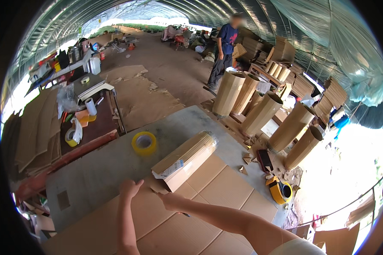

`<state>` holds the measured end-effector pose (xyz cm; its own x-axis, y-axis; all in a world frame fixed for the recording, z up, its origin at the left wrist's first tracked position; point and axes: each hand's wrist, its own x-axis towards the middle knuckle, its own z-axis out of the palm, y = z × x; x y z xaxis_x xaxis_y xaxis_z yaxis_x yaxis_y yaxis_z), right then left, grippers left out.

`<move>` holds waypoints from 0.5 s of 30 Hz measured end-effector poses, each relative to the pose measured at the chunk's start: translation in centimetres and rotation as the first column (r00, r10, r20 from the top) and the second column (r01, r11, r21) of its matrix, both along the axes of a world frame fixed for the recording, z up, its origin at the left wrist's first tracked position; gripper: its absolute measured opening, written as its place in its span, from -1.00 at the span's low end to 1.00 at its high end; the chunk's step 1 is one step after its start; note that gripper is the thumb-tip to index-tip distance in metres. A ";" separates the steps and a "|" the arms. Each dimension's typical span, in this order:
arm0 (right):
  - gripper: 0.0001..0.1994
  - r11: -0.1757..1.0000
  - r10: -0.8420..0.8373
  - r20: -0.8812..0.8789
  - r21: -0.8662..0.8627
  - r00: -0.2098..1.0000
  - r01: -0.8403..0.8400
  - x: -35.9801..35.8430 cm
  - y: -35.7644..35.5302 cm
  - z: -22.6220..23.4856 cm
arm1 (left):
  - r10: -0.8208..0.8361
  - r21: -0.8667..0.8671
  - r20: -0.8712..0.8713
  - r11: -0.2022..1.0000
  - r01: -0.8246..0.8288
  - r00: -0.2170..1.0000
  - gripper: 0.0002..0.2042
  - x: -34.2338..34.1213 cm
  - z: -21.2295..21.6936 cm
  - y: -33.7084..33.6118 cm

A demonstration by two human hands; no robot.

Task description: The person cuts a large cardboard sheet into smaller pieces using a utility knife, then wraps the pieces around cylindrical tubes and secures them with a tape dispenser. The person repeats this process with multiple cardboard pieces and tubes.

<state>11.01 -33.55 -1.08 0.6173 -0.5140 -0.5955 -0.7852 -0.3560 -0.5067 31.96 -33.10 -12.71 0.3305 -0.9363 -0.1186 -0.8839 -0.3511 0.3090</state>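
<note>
A flat brown cardboard sheet [174,229] with crease lines lies across the near side of the grey table [110,155]. My left hand [130,188] rests at the sheet's far edge, thumb stretched out to the right and the other fingers poorly seen. Close by on the right, my right hand [171,201] is closed, its fingertips beside the near end of a cardboard bundle. Something small and dark blue peeks from under that hand; its kind cannot be made out. The long cardboard bundle [187,159], with clear wrap at its far end, lies partly on the sheet.
A yellow tape roll [144,143] lies left of the bundle. Several upright cardboard tubes [261,114] stand beyond the right edge, near a phone [264,160] and a yellow tape dispenser [280,190]. A person [227,49] stands farther back. A side table [93,131] holds more tape.
</note>
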 end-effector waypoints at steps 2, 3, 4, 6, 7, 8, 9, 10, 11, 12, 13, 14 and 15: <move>-0.39 0.999 -0.036 0.018 0.036 0.999 0.036 -0.2 0.2 1.1 | 0.014 0.049 -0.002 0.999 -0.014 1.000 -0.47 0.0 1.5 0.5; -0.39 0.998 -0.038 0.027 0.057 0.999 0.037 -0.2 0.3 1.4 | 0.023 0.013 0.009 1.000 -0.023 1.000 -0.47 0.3 1.6 1.0; -0.38 0.996 -0.044 0.026 0.074 0.999 0.042 -0.2 0.2 1.5 | 0.027 -0.029 0.011 0.999 -0.027 1.000 -0.46 0.4 1.1 1.3; -0.37 0.997 -0.028 0.010 0.069 1.000 0.027 -0.3 0.2 0.8 | 0.046 -0.090 -0.006 0.995 -0.047 0.999 -0.46 0.1 0.5 1.6; -0.36 0.997 -0.021 -0.002 0.069 1.000 0.022 -0.4 0.2 0.5 | 0.061 -0.109 -0.023 0.992 -0.063 0.998 -0.46 -0.1 0.3 1.7; -0.35 0.998 -0.031 0.021 0.062 0.999 0.029 -0.5 0.0 0.3 | 0.075 -0.127 -0.040 0.989 -0.079 0.996 -0.46 -0.3 0.2 1.5; -0.35 0.997 -0.035 0.039 0.064 0.999 0.032 -0.7 0.1 0.2 | 0.083 -0.131 -0.051 0.987 -0.089 0.995 -0.46 -0.4 0.1 1.6; -0.34 0.997 -0.038 0.058 0.065 0.998 0.034 -0.8 0.2 0.1 | 0.092 -0.134 -0.063 0.986 -0.100 0.994 -0.47 -0.4 -0.1 1.7; -0.34 0.997 -0.033 0.052 0.068 0.998 0.030 -0.8 0.1 0.0 | 0.101 -0.138 -0.073 0.984 -0.111 0.992 -0.47 -0.4 -0.2 1.8; -0.34 0.997 -0.028 0.047 0.071 0.999 0.025 -0.8 0.0 0.1 | 0.098 -0.124 -0.074 0.987 -0.107 0.992 -0.47 -0.3 -0.3 1.7; -0.34 0.997 -0.022 0.043 0.074 0.999 0.019 -0.8 -0.1 0.1 | 0.096 -0.110 -0.074 0.989 -0.104 0.993 -0.47 -0.1 -0.4 1.5; -0.34 0.996 -0.029 0.044 0.086 0.999 0.025 -0.9 -0.2 -0.1 | 0.094 -0.088 -0.074 0.991 -0.100 0.993 -0.47 0.0 -0.8 1.4; -0.34 0.995 -0.038 0.047 0.090 0.998 0.033 -0.9 -0.1 0.3 | 0.089 -0.076 -0.073 0.993 -0.095 0.993 -0.46 0.0 -0.8 1.3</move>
<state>10.07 -33.69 -0.82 0.6288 -0.4825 -0.6097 -0.7704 -0.2804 -0.5726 31.93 -31.76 -13.51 0.4091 -0.9097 -0.0709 -0.8244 -0.4018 0.3988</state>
